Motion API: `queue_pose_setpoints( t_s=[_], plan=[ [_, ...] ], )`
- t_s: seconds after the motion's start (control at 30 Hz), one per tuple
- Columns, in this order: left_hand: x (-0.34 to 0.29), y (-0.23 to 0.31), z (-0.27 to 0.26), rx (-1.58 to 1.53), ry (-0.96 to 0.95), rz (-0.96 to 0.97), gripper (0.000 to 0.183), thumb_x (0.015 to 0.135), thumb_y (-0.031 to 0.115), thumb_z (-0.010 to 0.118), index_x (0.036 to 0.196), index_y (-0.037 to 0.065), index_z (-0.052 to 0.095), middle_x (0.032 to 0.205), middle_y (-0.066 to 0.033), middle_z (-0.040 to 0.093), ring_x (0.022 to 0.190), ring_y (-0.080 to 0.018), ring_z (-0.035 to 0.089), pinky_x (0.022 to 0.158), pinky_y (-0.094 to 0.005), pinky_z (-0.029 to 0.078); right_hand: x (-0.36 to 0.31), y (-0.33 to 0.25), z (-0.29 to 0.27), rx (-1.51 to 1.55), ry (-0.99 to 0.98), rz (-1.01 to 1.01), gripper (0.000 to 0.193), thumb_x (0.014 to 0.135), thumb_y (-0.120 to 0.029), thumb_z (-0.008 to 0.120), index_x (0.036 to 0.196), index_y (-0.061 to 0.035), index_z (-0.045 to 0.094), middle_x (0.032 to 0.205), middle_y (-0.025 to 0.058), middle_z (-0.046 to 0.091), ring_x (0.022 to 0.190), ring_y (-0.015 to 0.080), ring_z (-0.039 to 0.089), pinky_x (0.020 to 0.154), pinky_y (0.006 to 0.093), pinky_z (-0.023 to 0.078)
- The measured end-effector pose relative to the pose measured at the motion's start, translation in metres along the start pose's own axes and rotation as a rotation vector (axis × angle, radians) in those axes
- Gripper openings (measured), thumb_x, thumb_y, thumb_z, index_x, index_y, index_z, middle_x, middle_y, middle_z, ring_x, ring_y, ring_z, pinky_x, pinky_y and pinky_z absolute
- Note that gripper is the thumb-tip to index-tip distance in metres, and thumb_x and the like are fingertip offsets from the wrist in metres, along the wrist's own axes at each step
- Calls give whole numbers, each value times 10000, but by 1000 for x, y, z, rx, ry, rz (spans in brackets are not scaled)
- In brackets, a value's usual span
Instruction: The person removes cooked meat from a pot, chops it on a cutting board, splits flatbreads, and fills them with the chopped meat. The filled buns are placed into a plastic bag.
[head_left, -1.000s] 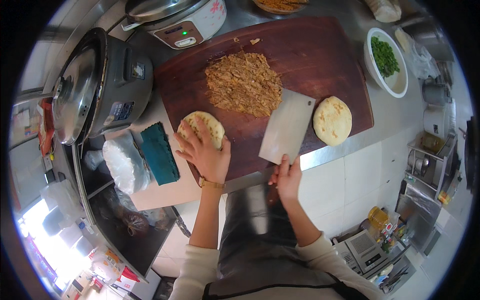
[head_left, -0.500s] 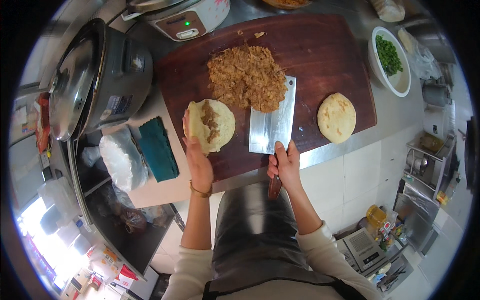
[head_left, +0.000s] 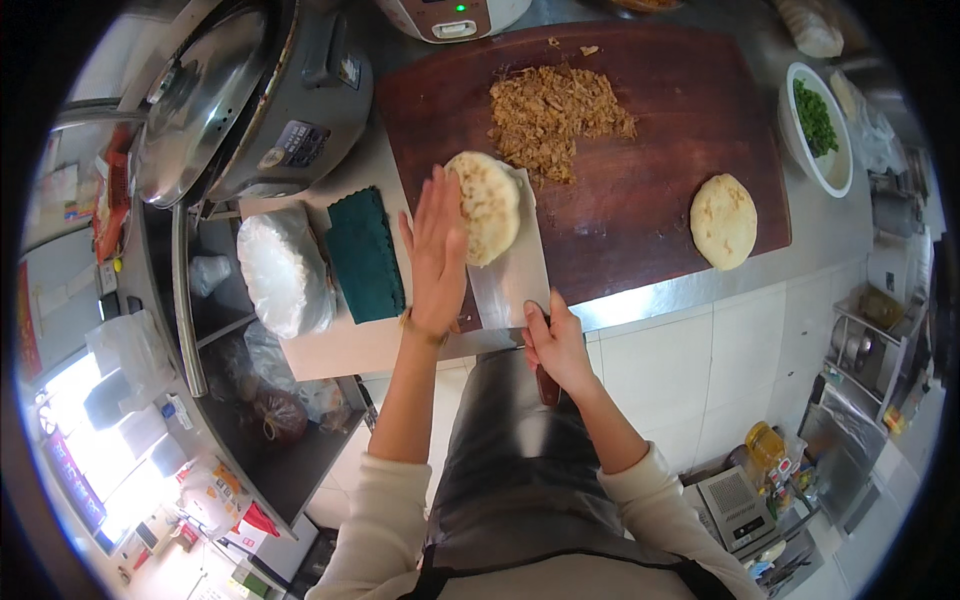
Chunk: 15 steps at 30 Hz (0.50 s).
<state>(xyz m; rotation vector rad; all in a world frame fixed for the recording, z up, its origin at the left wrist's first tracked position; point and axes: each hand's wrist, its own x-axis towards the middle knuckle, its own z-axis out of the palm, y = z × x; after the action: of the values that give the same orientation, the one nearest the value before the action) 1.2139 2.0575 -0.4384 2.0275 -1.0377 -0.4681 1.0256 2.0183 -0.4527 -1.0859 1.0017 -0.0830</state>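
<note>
A round flatbread, closed with its browned top showing, sits at the left side of the dark wooden cutting board. Along its left edge my left hand lies with fingers stretched out. My right hand grips the cleaver by its brown handle. The blade reaches the bread's right and near side and seems partly under it; how far is hidden. Beyond them is a heap of chopped brown meat. A second flatbread lies at the board's right.
A white bowl of chopped greens stands right of the board. Dark green cloth or paper and a plastic-wrapped bundle lie at the left. Behind these are a large lidded pot and a rice cooker.
The bread, spread open with meat inside before, is now closed. The cleaver has moved left from the meat to the bread, and the heap is smaller. The whole view has shifted.
</note>
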Motion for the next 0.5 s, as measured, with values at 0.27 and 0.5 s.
queue_pose_setpoints(
  t_s=[0.27,0.5],
  plan=[
    [22,-20,37,388,112,301,482,955,353,476,1406,197,542,1556,-83,363,1429,-350,290,1142,-527,196,-5,-3,12,-228,98,-76,291,994,-202,501,1057,78,455,621,205,602,497,356,611,458,438,477],
    [28,-20,32,240,160,333,443,887,311,583,1315,198,603,1468,-46,480,1370,-363,379,1113,-510,276,-18,-25,1,-446,125,-260,189,987,-171,514,960,-5,426,643,254,599,578,428,604,501,499,471]
  ],
)
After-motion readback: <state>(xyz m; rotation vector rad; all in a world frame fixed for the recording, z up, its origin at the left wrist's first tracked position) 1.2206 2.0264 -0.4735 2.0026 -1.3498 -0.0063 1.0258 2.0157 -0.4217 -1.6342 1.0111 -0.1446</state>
